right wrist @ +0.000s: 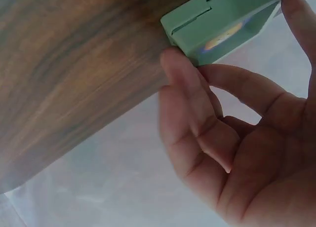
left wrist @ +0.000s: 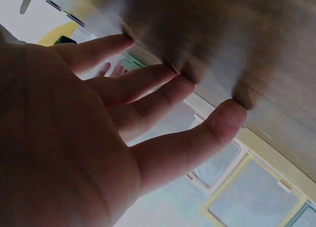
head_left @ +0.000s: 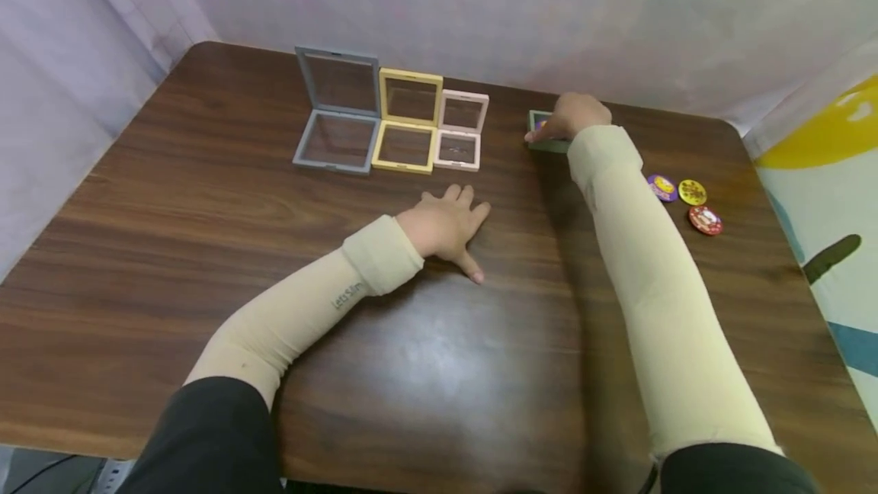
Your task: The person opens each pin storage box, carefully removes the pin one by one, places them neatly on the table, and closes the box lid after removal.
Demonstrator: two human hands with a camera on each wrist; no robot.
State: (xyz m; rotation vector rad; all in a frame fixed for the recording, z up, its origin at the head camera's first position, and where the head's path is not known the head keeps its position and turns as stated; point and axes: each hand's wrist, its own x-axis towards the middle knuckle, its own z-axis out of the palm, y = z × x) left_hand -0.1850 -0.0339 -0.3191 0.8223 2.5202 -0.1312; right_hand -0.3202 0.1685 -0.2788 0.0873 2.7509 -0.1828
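My right hand [head_left: 579,114] grips a small green display frame [head_left: 547,145] near the table's back edge, thumb on one side and fingers on the other. In the right wrist view, a round badge with yellow and purple [right wrist: 224,37] shows inside the green frame. My left hand [head_left: 446,227] rests on the tabletop with its fingers spread, holding nothing. Just beyond it stand three opened hinged frames side by side: a grey-blue frame [head_left: 334,168], a yellow frame [head_left: 403,168] and a pale pink frame [head_left: 457,165]. Their lids are raised.
Three round badges lie right of my right forearm: a purple badge [head_left: 662,188], a yellow badge [head_left: 693,192] and a red badge [head_left: 706,220]. A pale curtain [head_left: 521,14] hangs behind the brown wooden table [head_left: 171,212].
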